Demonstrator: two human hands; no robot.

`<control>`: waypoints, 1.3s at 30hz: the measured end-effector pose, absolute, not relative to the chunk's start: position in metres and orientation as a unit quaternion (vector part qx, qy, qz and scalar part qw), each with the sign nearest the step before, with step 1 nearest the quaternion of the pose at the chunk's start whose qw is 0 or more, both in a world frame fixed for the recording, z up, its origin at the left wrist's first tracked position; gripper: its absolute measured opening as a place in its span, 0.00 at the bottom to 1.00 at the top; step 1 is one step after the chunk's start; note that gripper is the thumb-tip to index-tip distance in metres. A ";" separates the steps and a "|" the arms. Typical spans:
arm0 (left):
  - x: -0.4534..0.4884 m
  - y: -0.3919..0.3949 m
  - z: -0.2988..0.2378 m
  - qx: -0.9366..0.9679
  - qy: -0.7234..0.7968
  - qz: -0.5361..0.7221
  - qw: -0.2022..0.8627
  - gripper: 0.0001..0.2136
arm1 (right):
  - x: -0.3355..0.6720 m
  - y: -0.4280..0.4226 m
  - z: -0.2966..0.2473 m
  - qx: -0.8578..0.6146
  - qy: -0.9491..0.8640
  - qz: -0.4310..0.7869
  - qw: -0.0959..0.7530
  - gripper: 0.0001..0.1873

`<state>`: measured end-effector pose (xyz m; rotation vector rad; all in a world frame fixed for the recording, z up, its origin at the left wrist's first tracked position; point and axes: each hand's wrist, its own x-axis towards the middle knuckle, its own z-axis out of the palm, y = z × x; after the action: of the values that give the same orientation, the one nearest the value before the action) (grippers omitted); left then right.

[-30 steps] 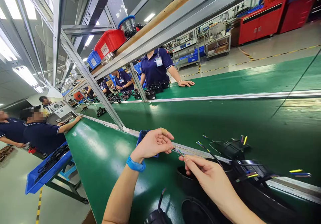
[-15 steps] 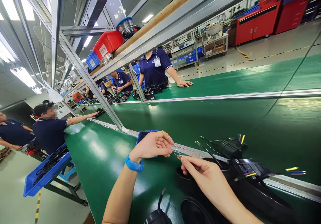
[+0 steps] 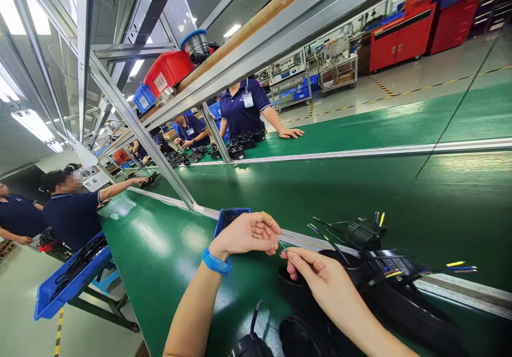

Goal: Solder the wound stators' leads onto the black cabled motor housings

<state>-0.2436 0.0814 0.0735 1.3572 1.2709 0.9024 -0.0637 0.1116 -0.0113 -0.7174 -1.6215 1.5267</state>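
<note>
My left hand (image 3: 254, 234), with a blue band (image 3: 216, 262) on its wrist, is closed in a pinch above the green bench. Facing it, my right hand (image 3: 316, 272) pinches the other end of a thin green wire (image 3: 282, 246) that spans the small gap between the fingertips. Whatever else the fingers hold is hidden. Right of my right hand is a black part with coloured wire ends (image 3: 366, 234). Below it lies another black part (image 3: 394, 264) with yellow and blue leads. A black round housing (image 3: 298, 335) sits under my right forearm, beside a black part with a short cable (image 3: 252, 343).
Behind my left hand stands a blue bin (image 3: 236, 213). A metal rail (image 3: 460, 287) divides bench from green conveyor (image 3: 320, 192). An upright post (image 3: 148, 138) supports the overhead shelf (image 3: 248, 53). Co-workers stand across the line and at left, near a blue tray (image 3: 44, 298) of black cables.
My fingertips have come slightly closer together, and the wire stays between them. The camera view has shifted a little. At left, a co-worker's second hand now shows at the bench edge.
</note>
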 end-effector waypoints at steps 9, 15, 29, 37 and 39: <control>-0.244 0.083 0.074 0.532 0.560 0.420 0.476 0.28 | -0.065 0.111 -0.015 -0.288 -0.632 0.601 0.395 0.31; -0.241 0.085 0.074 0.530 0.551 0.477 0.434 0.28 | -0.066 0.111 -0.016 -0.286 -0.624 0.610 0.396 0.30; -0.238 0.084 0.076 0.530 0.568 0.462 0.428 0.28 | -0.063 0.110 -0.013 -0.286 -0.621 0.618 0.388 0.29; -0.239 0.082 0.076 0.534 0.568 0.456 0.430 0.28 | -0.064 0.110 -0.012 -0.288 -0.623 0.614 0.391 0.30; -0.238 0.082 0.076 0.533 0.570 0.456 0.428 0.28 | -0.064 0.109 -0.011 -0.288 -0.624 0.611 0.393 0.30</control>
<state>-0.2381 0.0821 0.0759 1.3311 1.4241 1.1397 -0.0640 0.1093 -0.0113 -0.7307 -1.5836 1.5515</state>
